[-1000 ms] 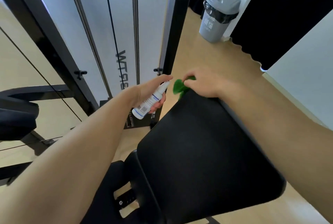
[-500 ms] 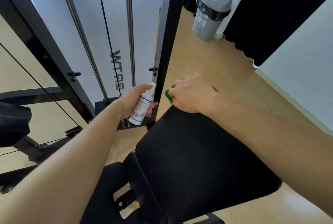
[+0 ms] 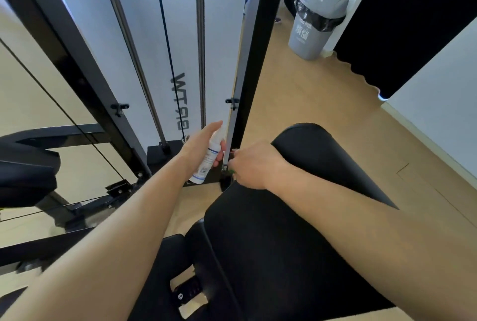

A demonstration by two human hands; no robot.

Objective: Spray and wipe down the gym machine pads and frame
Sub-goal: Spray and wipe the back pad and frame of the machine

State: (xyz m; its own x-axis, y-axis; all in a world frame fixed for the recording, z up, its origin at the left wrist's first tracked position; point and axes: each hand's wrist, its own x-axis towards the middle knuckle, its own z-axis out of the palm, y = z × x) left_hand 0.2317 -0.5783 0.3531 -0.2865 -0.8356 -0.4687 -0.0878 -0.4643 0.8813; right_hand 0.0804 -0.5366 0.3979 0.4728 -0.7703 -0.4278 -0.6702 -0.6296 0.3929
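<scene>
My left hand point(image 3: 200, 146) grips a white spray bottle point(image 3: 210, 156), held upright just left of the black frame post point(image 3: 254, 62). My right hand point(image 3: 254, 165) is curled over a green cloth point(image 3: 232, 171), of which only a sliver shows under the fingers. That hand sits at the far left edge of the black back pad point(image 3: 271, 238), close to the foot of the post. A black seat pad point(image 3: 165, 269) lies below the back pad.
The white weight-stack shroud point(image 3: 180, 36) with chrome guide rods and a black cable stands ahead. A grey trash bin point(image 3: 316, 18) stands on the wooden floor beyond the post, a black curtain point(image 3: 413, 15) at right. More black machine parts point(image 3: 28, 168) at left.
My right hand with the cloth slid left and down along the back pad's top edge toward the post; the cloth is now almost hidden. The spray bottle tipped more upright.
</scene>
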